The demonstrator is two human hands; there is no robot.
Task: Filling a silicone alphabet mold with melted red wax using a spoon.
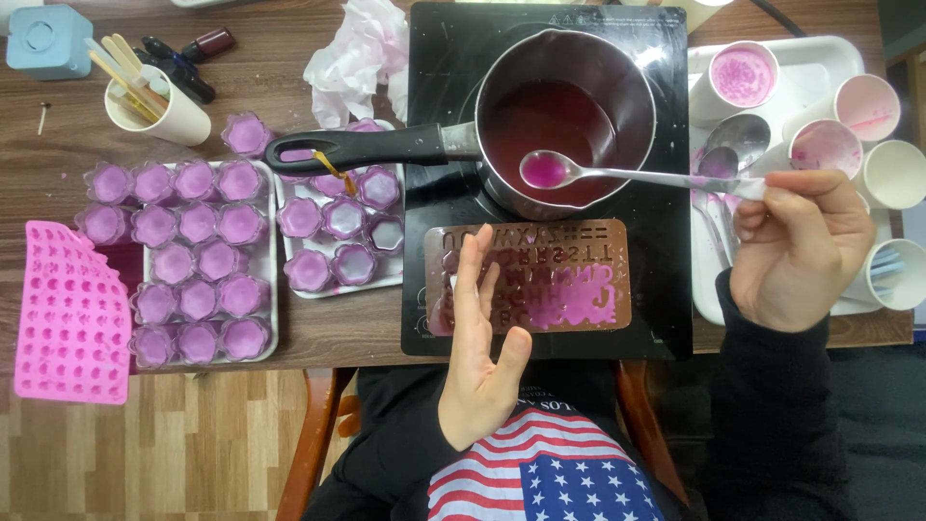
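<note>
The right hand (pixel 797 249) pinches a long metal spoon (pixel 617 175) by its end, its bowl brimming with glossy pink liquid over the pan (pixel 564 116) of dark red melt, while at seven o'clock the left hand (pixel 478 357) rests flat and empty-fingered on the mould (pixel 540 276).

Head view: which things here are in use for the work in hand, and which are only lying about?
In use:
- right hand holding the spoon of pink liquid
- pan on the black hob
- letter mould under the left hand

Lying about:
- pink mould
- filled purple cups
- crumpled tissue
- cup of sticks
</note>
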